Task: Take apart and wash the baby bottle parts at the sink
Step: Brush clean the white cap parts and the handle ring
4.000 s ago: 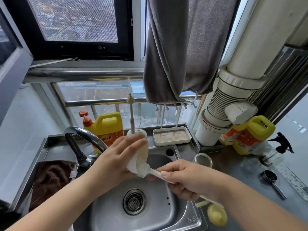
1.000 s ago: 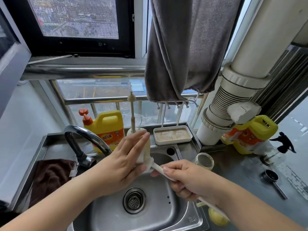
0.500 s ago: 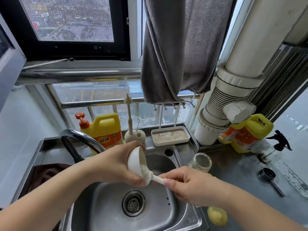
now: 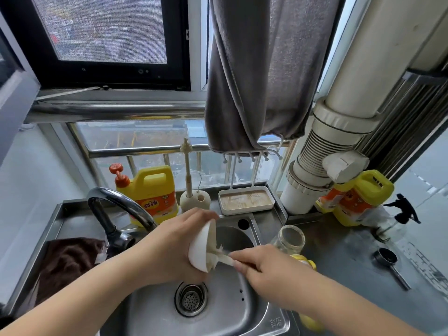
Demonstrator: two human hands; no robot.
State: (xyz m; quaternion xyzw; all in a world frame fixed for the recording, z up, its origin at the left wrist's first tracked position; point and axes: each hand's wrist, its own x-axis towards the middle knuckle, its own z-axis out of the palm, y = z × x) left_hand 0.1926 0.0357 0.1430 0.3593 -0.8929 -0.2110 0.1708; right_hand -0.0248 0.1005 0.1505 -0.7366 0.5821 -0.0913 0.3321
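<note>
My left hand (image 4: 171, 248) grips a white dome-shaped bottle cap (image 4: 198, 248) over the steel sink (image 4: 278, 318), its open side turned toward the right. My right hand (image 4: 264, 267) holds the white handle of a bottle brush (image 4: 219, 257) whose bristle head is pushed inside the cap. A clear glass bottle body (image 4: 289, 240) stands open-topped on the counter just right of the sink. A yellow bottle part (image 4: 306, 263) peeks out behind my right wrist.
The chrome tap (image 4: 121, 207) arches at the left over a brown cloth (image 4: 68, 260). A yellow detergent jug (image 4: 151, 195), a small brush stand (image 4: 191, 197) and a white drying tray (image 4: 246, 200) line the back ledge. A metal scoop (image 4: 388, 261) lies on the right counter.
Over the last second my left hand lowered the cap from in front of the brush stand toward the sink and turned it. The brush stays inside the cap.
</note>
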